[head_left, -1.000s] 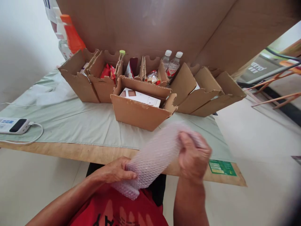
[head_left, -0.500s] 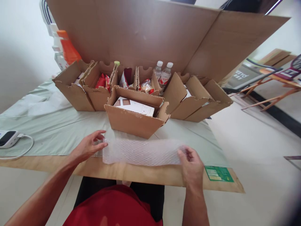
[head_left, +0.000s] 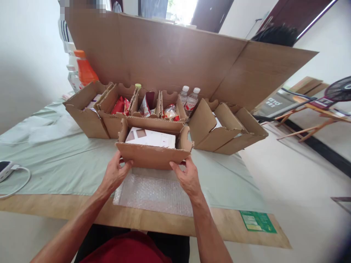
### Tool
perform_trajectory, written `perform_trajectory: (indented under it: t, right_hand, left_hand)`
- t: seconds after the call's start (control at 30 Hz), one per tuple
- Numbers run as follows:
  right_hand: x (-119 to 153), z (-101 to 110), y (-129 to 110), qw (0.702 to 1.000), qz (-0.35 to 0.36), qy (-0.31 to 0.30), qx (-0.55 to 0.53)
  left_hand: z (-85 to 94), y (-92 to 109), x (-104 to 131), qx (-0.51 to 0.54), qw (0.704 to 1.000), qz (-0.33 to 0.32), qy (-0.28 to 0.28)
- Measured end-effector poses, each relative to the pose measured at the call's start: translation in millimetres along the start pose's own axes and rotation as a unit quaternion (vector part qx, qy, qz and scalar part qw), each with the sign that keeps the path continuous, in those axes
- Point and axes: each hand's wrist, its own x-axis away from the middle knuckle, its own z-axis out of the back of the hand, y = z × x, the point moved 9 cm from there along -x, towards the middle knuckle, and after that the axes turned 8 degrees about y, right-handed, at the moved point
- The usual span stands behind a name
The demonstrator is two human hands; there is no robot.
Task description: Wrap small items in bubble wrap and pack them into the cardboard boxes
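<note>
Both hands are on an open-topped cardboard box (head_left: 153, 156) in front of me. My left hand (head_left: 116, 171) grips its lower left corner, thumb on the front face and fingers round the side. At the right corner my right hand (head_left: 188, 175) holds it the same way. Inside the box lies a white carton (head_left: 152, 138) with a brown patch. A sheet of bubble wrap (head_left: 153, 195) lies flat on the cloth just below the box, nearer to me, partly covered by my right forearm.
Behind stand several cardboard bins (head_left: 109, 120) with red packets (head_left: 120, 106), and more bins (head_left: 227, 128) to the right. Clear bottles (head_left: 190, 99), an orange bottle (head_left: 85, 69) and a tall cardboard panel (head_left: 170, 54) are further back. A power strip (head_left: 7, 170) sits left, a green label (head_left: 257, 221) right.
My hands have let go of the bubble wrap, which now lies on the table. They have moved forward and taken hold of the cardboard box's two front corners.
</note>
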Motion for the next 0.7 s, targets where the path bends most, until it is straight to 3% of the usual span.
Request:
perform_trajectory:
  t: [0.13,0.3,0.37,0.5,0.57,0.6,0.63,0.7]
  right_hand:
    - [-8.5,-22.6,2.5,1.0,0.0,-0.015,-0.006]
    - [-19.8,-32.5,5.1,0.998,-0.007,-0.03,-0.057]
    - [-15.2,-15.4,10.0,0.998,-0.015,-0.021,-0.054]
    - [17.8,52.4,24.8,0.996,-0.043,0.08,0.021]
    - [42.4,69.3,23.9,0.99,-0.041,0.114,0.066]
    - [54.5,66.0,20.4,0.99,-0.032,0.109,0.083]
    - [65.7,53.1,14.8,0.992,-0.014,0.082,0.093]
    - [86.9,6.9,1.3,0.993,0.039,-0.026,0.109]
  left_hand:
    - [21.2,-1.6,0.6,-0.001,0.999,-0.006,0.053]
    - [15.5,1.1,-9.8,-0.018,0.998,-0.035,0.044]
    - [21.0,-1.2,-0.8,-0.036,0.996,-0.051,0.064]
    - [43.2,-8.2,44.7,-0.114,0.981,-0.076,0.135]
    - [31.4,-2.8,70.7,-0.149,0.976,-0.128,0.092]
    - [17.4,2.2,83.0,-0.158,0.972,-0.165,0.048]
    - [0.2,7.8,94.8,-0.163,0.965,-0.204,-0.005]
    - [-34.7,14.7,113.3,-0.177,0.944,-0.257,-0.107]
